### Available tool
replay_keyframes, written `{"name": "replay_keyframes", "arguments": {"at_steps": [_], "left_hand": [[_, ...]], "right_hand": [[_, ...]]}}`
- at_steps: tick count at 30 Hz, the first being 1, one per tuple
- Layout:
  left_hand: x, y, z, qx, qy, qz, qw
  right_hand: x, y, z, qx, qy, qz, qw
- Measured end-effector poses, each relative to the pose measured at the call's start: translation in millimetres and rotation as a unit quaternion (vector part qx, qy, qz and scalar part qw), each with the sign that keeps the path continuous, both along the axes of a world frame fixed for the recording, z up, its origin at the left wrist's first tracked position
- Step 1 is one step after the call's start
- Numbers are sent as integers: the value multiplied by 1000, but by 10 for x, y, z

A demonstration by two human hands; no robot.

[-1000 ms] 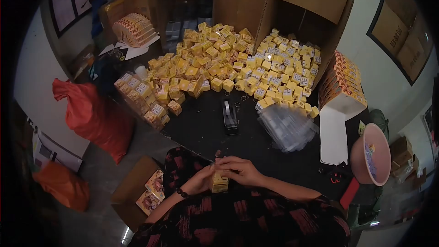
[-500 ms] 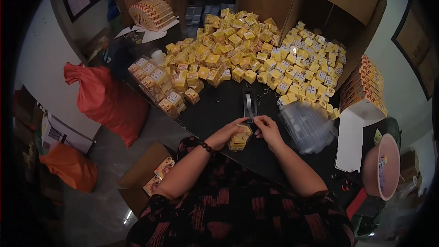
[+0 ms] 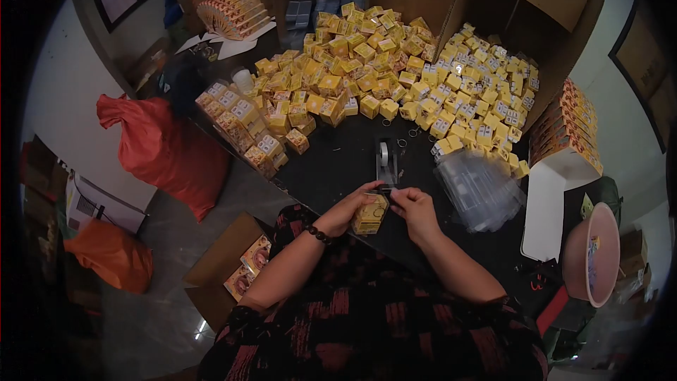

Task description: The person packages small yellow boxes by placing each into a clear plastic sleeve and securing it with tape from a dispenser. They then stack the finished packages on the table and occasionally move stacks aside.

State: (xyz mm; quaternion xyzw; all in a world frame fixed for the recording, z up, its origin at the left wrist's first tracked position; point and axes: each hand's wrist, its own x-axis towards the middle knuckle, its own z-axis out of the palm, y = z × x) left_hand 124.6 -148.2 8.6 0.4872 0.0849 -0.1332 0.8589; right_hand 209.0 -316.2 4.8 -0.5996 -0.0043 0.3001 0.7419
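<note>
My left hand (image 3: 344, 213) is wrapped around a small yellow printed box (image 3: 369, 216), with a metal ring against its upper side. Just right of the box, my right hand (image 3: 417, 214) is closed in a pinch at the front end of a tape dispenser (image 3: 384, 169). Whatever lies between those fingertips is too small to make out. The dispenser stands on the black table (image 3: 317, 169) and carries a roll of pale tape (image 3: 383, 154).
Yellow boxes (image 3: 338, 85) pile up at the back, beside smaller yellow-and-white cubes (image 3: 486, 99) before an open carton (image 3: 543, 21). Clear plastic sleeves (image 3: 479, 190), folded display boxes (image 3: 568, 130) and a pink basin (image 3: 572, 261) stand right. A red sack (image 3: 166, 148) sits left.
The box in my left hand has turned more upright. My right hand stays pinched and has shifted slightly down by the dispenser's front end. The whole view has moved a little.
</note>
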Motion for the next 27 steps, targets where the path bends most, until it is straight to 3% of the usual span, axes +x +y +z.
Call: {"name": "replay_keyframes", "arguments": {"at_steps": [4, 6, 7, 9, 11, 16, 17, 19, 21, 22, 24, 26, 27], "left_hand": [[-15, -37, -35, 12, -24, 20, 999], [-67, -62, -53, 9, -47, 33, 998], [-110, -72, -48, 59, -92, 73, 991], [-153, -43, 4, 111, -136, 114, 978], [-223, -41, 85, 279, -156, 118, 940], [-241, -147, 212, 287, -210, 100, 929], [-271, -150, 207, 306, -232, 105, 917], [-338, -204, 244, 281, -220, 115, 927], [-368, -254, 174, 57, -185, 103, 976], [-411, -278, 170, 31, -157, 98, 982], [-493, -218, 219, -23, -143, 139, 980], [-605, -112, 294, -96, -136, 190, 968], [-657, -29, 344, -114, -142, 206, 961]], "right_hand": [[-37, 13, -620, 0, -91, -37, 995], [-8, -40, -762, -79, -182, -16, 980], [-87, -70, -595, -80, -178, -14, 981], [-226, -152, -193, 92, -65, 38, 993], [-334, -192, 50, 108, -55, 83, 989], [-405, -184, 263, 71, 1, 150, 986], [-409, -216, 198, 49, -60, 160, 984], [-403, -219, 114, 35, -124, 189, 974], [-435, -201, 137, -51, -283, 189, 939], [-465, -172, 195, -47, -283, 196, 938], [-538, -148, 459, -147, -438, 132, 877], [-704, -46, 1096, -4, -549, 117, 827], [-743, -15, 1474, 85, -620, 191, 756]]}}
